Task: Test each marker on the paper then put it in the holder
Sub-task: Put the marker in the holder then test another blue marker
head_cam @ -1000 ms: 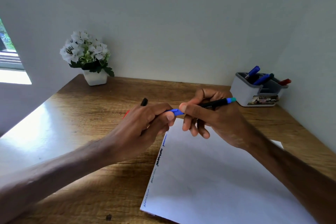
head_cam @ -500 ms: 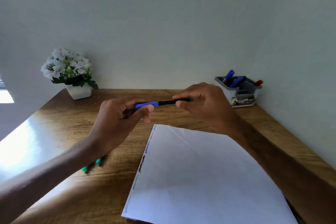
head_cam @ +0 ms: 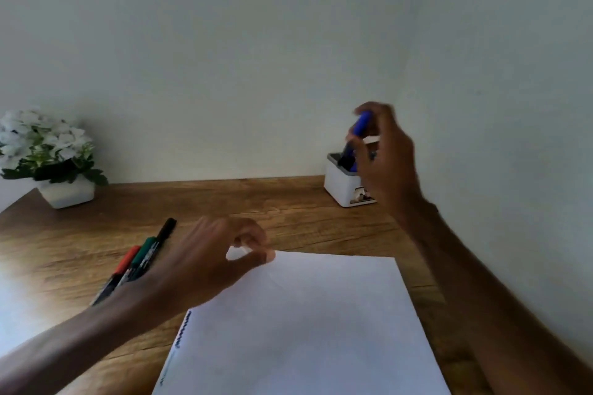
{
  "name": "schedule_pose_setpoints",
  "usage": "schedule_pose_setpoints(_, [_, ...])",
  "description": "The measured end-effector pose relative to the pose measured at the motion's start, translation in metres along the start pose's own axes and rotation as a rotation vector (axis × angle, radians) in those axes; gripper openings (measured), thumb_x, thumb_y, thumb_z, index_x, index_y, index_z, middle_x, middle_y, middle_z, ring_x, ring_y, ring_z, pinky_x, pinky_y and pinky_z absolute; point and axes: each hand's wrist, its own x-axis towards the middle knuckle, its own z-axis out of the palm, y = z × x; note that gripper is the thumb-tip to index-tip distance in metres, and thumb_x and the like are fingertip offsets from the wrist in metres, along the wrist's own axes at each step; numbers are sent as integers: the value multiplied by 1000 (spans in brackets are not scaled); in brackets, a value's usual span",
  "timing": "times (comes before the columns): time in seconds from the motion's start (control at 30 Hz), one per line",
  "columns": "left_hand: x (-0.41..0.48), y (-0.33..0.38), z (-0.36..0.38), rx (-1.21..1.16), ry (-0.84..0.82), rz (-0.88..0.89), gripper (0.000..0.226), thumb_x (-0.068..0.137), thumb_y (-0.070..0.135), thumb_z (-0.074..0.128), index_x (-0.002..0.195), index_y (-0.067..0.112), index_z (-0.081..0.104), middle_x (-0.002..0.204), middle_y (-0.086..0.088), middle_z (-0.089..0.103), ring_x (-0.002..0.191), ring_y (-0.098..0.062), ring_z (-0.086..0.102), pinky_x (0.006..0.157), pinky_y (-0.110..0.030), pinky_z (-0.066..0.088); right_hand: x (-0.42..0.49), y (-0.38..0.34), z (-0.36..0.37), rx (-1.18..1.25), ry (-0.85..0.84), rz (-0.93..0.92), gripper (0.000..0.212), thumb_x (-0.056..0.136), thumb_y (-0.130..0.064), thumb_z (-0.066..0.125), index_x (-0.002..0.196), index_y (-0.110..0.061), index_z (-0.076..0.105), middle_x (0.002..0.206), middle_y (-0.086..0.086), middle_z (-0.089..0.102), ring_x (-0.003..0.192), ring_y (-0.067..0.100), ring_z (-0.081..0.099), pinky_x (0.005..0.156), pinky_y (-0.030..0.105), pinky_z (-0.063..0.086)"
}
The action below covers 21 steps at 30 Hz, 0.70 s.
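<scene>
My right hand (head_cam: pixel 386 154) holds a capped blue marker (head_cam: pixel 356 138) nearly upright, its lower end at the rim of the white-and-grey holder (head_cam: pixel 340 186) at the back right of the desk. My left hand (head_cam: pixel 208 256) hovers with loosely curled fingers over the far left corner of the white paper (head_cam: pixel 305 330) and holds nothing. Short scribbles in blue and black run along the paper's left edge. A red marker (head_cam: pixel 126 263), a green marker (head_cam: pixel 144 250) and a black marker (head_cam: pixel 165 231) lie side by side on the desk, left of my left hand.
A white pot of white flowers (head_cam: pixel 48 154) stands at the desk's back left corner. The wooden desk (head_cam: pixel 256 202) meets plain walls at the back and on the right. My right hand hides most of the holder's contents.
My hands have parted. The right hand carried the capped blue marker up and to the right, to the holder. The left hand let go and sank toward the paper's corner.
</scene>
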Motion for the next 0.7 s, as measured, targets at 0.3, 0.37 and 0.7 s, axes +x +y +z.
schedule_pose_setpoints(0.3, [-4, -2, 13, 93, -115, -44, 21, 94, 59, 53, 104, 47, 68, 96, 40, 43, 94, 17, 42, 77, -6, 34, 7, 71, -23, -75, 341, 89, 26, 104, -7, 53, 130, -6, 55, 112, 14, 72, 94, 27, 74, 83, 35, 61])
schedule_pose_setpoints(0.37, [-5, -2, 14, 96, -103, -33, 18, 95, 57, 54, 102, 47, 67, 96, 40, 43, 93, 19, 41, 77, -4, 33, 3, 87, -20, -140, 275, 134, 22, 105, -7, 51, 126, -7, 57, 110, 14, 72, 96, 29, 73, 84, 42, 62])
schedule_pose_setpoints(0.7, [-5, -2, 15, 85, -86, -22, 13, 96, 47, 59, 97, 43, 71, 96, 36, 50, 92, 14, 46, 77, -5, 35, -6, 105, -21, -253, 26, 331, 32, 100, 7, 52, 132, 3, 58, 123, 25, 68, 116, 35, 66, 100, 37, 53])
